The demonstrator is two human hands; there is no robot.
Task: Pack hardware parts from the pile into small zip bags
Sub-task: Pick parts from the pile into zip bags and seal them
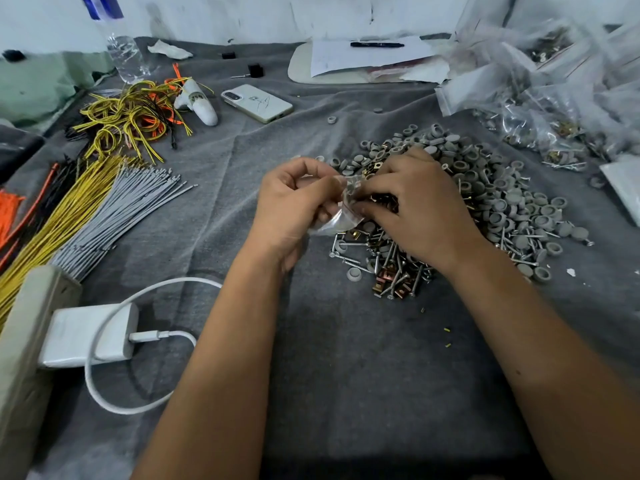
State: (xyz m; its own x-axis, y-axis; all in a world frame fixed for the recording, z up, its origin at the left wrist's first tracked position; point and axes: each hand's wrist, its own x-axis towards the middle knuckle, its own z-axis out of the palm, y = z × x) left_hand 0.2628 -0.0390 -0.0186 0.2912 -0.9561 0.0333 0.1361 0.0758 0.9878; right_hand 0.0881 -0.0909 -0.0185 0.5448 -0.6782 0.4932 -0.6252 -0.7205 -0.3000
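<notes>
Cloth [346, 375] covers the table. Centre: left hand [291, 206] and right hand [415, 206] meet on a zip bag [341, 216], above the near left edge of the parts pile [485, 202]. Behind and right of the pile: filled bags [540, 91]. Far centre: pen [376, 44] on paper [363, 55]. Left of the hands: wires [86, 209]; behind the wires, a phone [257, 103] and bottle [123, 53]. Near left: charger [88, 336].

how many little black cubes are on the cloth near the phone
2. One black cube lies just beyond the phone, next to a small metal pin. The other black cube lies farther back and left, toward the wall. More may be hidden behind the clutter.
</notes>
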